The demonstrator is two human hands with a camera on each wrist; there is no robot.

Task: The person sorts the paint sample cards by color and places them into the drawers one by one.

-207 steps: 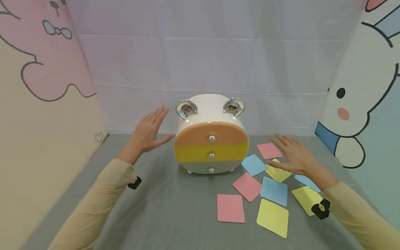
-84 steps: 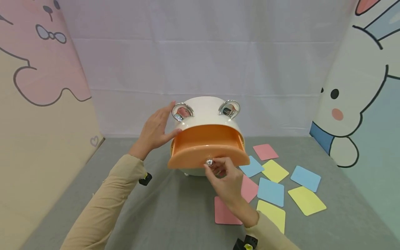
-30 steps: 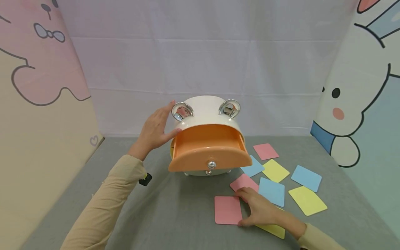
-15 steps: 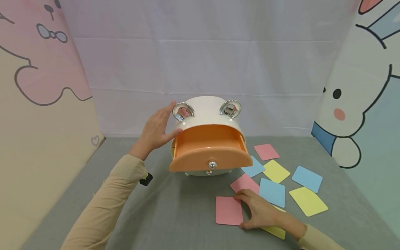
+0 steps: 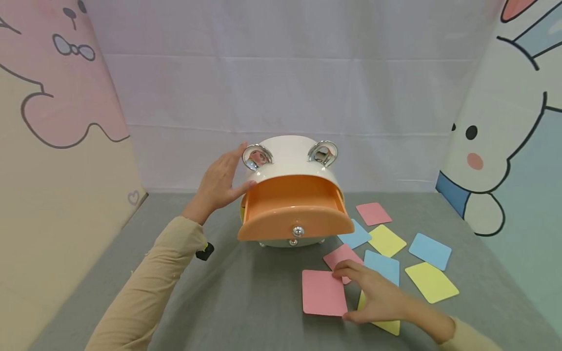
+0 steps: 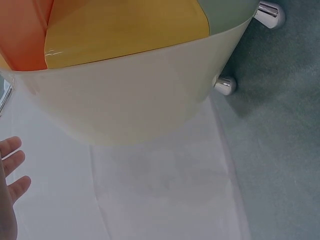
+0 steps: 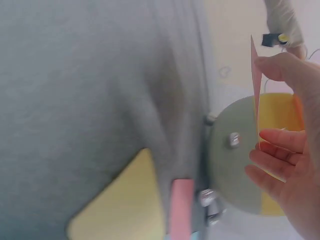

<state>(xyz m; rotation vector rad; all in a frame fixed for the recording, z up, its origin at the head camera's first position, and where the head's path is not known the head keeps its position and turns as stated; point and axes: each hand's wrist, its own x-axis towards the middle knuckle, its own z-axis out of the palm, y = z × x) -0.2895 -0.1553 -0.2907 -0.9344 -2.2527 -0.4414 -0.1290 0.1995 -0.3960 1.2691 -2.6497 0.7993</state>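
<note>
A small white drawer cabinet (image 5: 291, 153) with two chrome ears stands at the middle of the table. Its orange top drawer (image 5: 272, 224) is pulled out, and nothing shows inside. My left hand (image 5: 217, 181) lies along the cabinet's left side, thumb at the front rim and fingers extended; the left wrist view catches only some fingertips (image 6: 15, 162). In front of the cabinet, my right hand (image 5: 379, 296) pinches a pink card (image 5: 323, 293) by its right edge, between thumb and fingers. The right wrist view has that pink card (image 7: 256, 82) edge-on, raised off the table.
Several other cards lie flat to the right: a pink card (image 5: 373, 214), a blue card (image 5: 429, 251), a yellow card (image 5: 431, 282) and more, some partly under my right hand in view. A white cloth (image 5: 281, 87) hangs behind the grey table (image 5: 210, 302).
The orange drawer was drawn out by its knob earlier, then my right hand moved to the pink card. Just now the card has risen slightly. My left hand stays at the cabinet.
</note>
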